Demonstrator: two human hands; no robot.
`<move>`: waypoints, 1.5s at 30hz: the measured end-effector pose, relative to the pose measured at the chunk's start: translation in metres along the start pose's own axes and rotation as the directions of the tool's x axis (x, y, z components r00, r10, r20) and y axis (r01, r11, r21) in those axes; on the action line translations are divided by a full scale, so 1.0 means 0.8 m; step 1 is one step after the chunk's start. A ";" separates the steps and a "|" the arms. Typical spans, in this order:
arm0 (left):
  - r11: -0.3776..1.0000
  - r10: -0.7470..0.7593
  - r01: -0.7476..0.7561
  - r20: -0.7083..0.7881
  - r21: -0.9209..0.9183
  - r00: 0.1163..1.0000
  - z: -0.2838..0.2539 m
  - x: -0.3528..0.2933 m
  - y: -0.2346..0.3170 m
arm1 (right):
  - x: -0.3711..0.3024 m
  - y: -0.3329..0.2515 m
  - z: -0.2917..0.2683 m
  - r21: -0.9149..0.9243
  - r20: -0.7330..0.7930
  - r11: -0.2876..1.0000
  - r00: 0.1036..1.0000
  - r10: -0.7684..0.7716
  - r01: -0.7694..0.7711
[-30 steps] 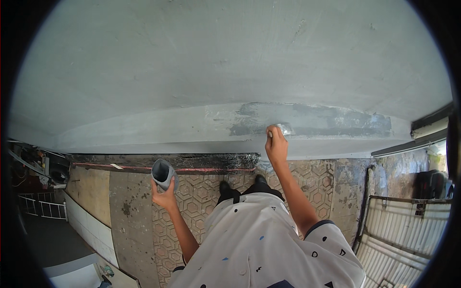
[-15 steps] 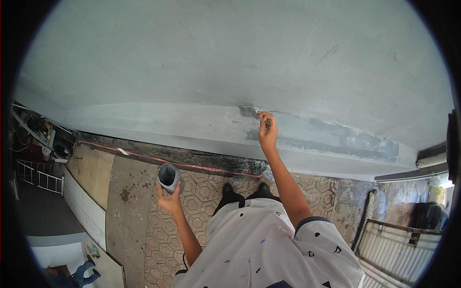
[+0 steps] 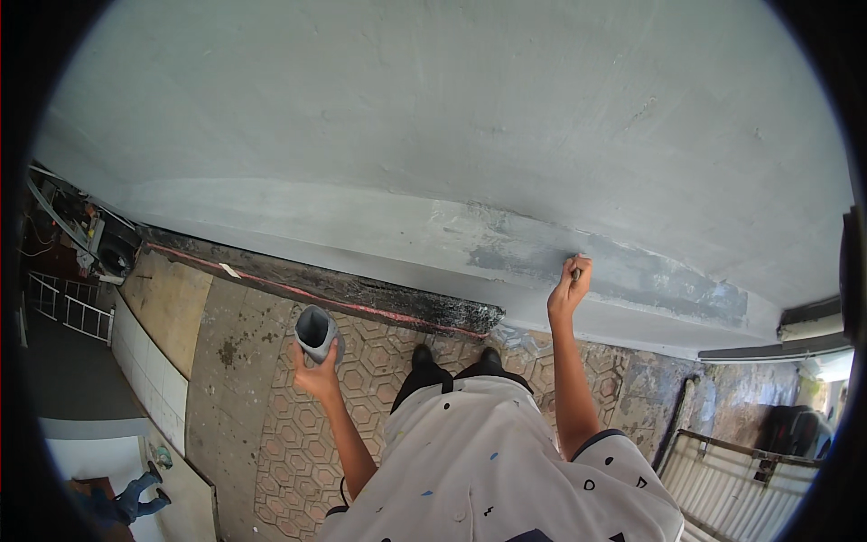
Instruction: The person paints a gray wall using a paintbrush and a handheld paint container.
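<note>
My right hand [image 3: 568, 294] is closed round the handle of a paintbrush [image 3: 576, 275] and lies close to the wall ledge. Only the handle end shows clearly; the bristles are hidden behind the fingers or blend into the grey. Darker, wet-looking grey paint [image 3: 650, 271] runs along the pale ledge [image 3: 316, 212] on both sides of this hand. Lower and to the left, my left hand [image 3: 316, 378] grips a grey open-topped container [image 3: 316, 329], its mouth tilted up. The inside looks dark grey; how much paint it holds I cannot tell.
A grey wall [image 3: 361, 99] fills the far side. At its foot runs a dark kerb [image 3: 361, 301] with a pinkish line, then patterned paving [image 3: 298, 452] under my feet. A ribbed metal panel [image 3: 731, 488] stands at right. Another person's legs [image 3: 140, 497] show at lower left.
My right hand has moved right and nearer along the ledge with the paintbrush. Dark grey now covers more of the ledge where it was. The left hand still holds the container in place.
</note>
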State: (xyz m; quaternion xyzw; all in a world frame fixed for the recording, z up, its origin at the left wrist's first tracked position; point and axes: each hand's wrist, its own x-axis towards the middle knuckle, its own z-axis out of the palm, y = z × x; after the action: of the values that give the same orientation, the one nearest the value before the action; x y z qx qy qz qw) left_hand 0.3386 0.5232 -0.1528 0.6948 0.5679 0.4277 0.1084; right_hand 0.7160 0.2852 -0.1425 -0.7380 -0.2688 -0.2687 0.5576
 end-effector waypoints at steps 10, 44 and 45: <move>0.999 -0.046 0.046 0.015 -0.012 0.999 -0.028 -0.027 -0.004 | 0.002 -0.055 0.190 0.241 -0.013 0.874 0.900 0.437 -0.421; 0.998 -0.064 0.065 -0.010 0.024 0.998 -0.024 -0.016 -0.002 | 0.022 -0.027 0.054 0.146 0.008 0.956 0.966 -0.257 0.253; 0.997 -0.073 0.073 -0.017 0.006 0.997 -0.027 -0.020 0.001 | 0.023 -0.035 0.073 0.126 0.058 0.945 0.949 -0.310 0.301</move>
State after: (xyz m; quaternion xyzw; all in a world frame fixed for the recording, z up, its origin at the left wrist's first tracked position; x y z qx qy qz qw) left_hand 0.3237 0.5019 -0.1466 0.6702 0.5955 0.4274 0.1167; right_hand 0.7154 0.3500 -0.1247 -0.6637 -0.4163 -0.3074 0.5401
